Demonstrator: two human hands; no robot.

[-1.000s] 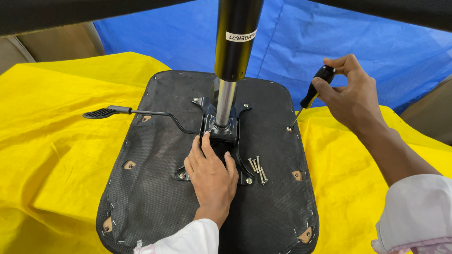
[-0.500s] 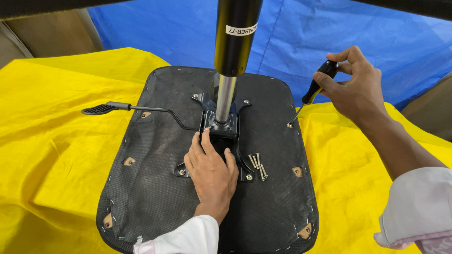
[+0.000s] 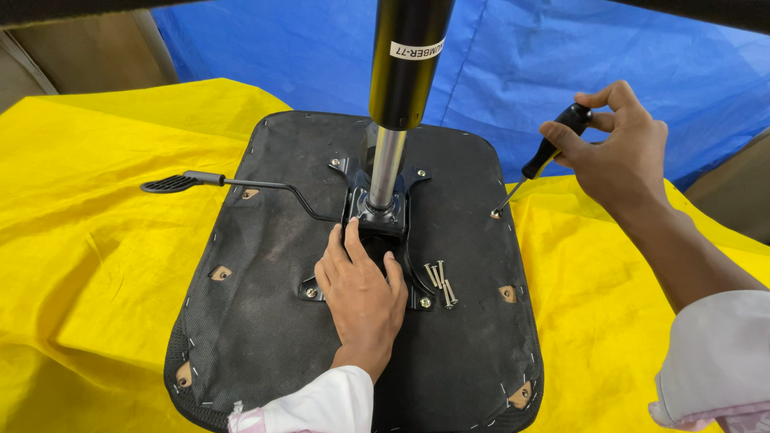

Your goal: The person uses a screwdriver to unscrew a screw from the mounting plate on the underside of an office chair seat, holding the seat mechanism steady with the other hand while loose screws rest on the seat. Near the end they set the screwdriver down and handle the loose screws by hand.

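Note:
An upturned black chair seat [image 3: 273,313] lies on a yellow sheet. A metal mechanism plate [image 3: 377,220] with a gas-lift cylinder [image 3: 397,104] stands at its middle. My left hand [image 3: 361,289] rests flat on the plate, fingers spread and pointing toward the cylinder's base. My right hand [image 3: 622,148] grips the black handle of a screwdriver [image 3: 545,156]; its tip sits in a hole at the seat's right edge. Several loose screws [image 3: 441,281] lie on the seat just right of my left hand. A black adjustment lever [image 3: 228,183] sticks out to the left.
The yellow sheet [image 3: 88,232] covers the work surface on both sides of the seat. A blue tarp [image 3: 513,64] hangs behind. A brown board [image 3: 72,48] shows at the far left, and another brown surface [image 3: 734,192] at the far right.
My right hand has shifted slightly on the screwdriver handle, which stays at the seat's right edge. My left hand stays on the plate.

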